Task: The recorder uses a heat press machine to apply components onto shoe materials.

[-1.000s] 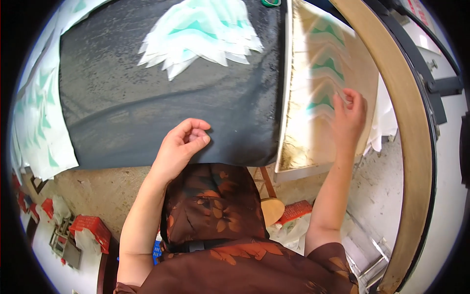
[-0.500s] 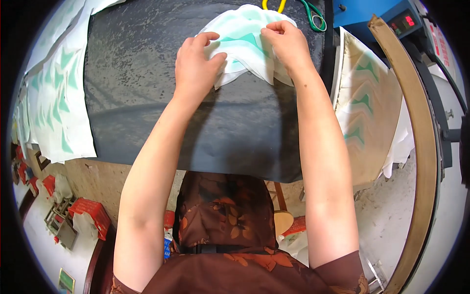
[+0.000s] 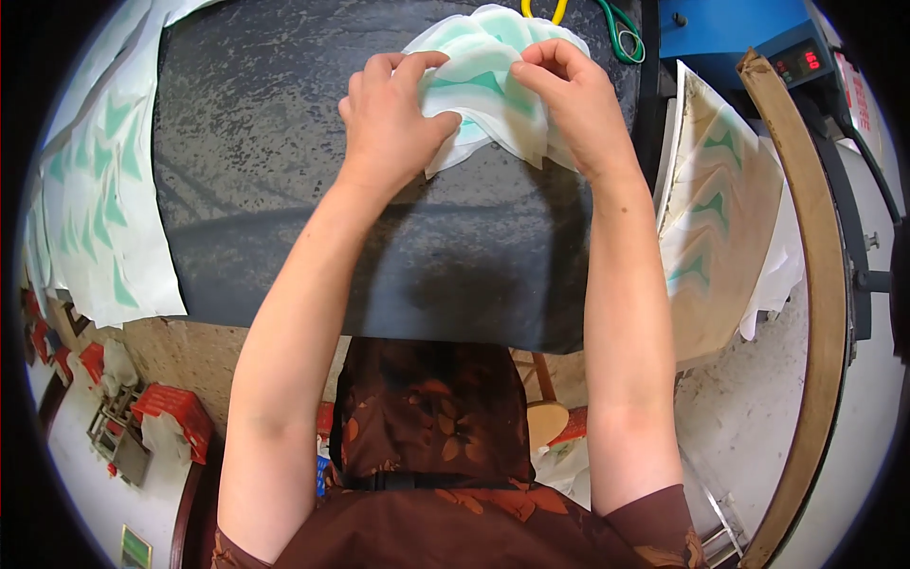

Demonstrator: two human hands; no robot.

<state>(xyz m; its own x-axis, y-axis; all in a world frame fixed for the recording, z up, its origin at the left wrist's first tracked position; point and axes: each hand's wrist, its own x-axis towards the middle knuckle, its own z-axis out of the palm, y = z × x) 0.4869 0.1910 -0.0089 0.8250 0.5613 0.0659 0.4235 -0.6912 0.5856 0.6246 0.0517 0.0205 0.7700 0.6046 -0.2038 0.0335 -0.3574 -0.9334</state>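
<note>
A pile of thin, curved white pieces with pale green bands lies fanned out on the dark table, toward its far edge. My left hand rests at the pile's left side, its thumb and forefinger apart with the pieces between them. On the other side, my right hand has thumb and forefinger pinched together at the edge of an upper piece. Its other fingers are curled in. Just past the pile lie a yellow handle and green-handled scissors, partly cut off by the view's edge.
White sheets with green zigzag shapes hang over the table's left edge. Similar sheets on a brownish board stand right. Beyond them are a blue machine with a red display and a curved brown bar. A red crate sits lower left.
The view has shifted slightly. Both hands stay at the pile; an upper piece now shows more of its rounded white-green face between them. The right fingers curl a little more.
</note>
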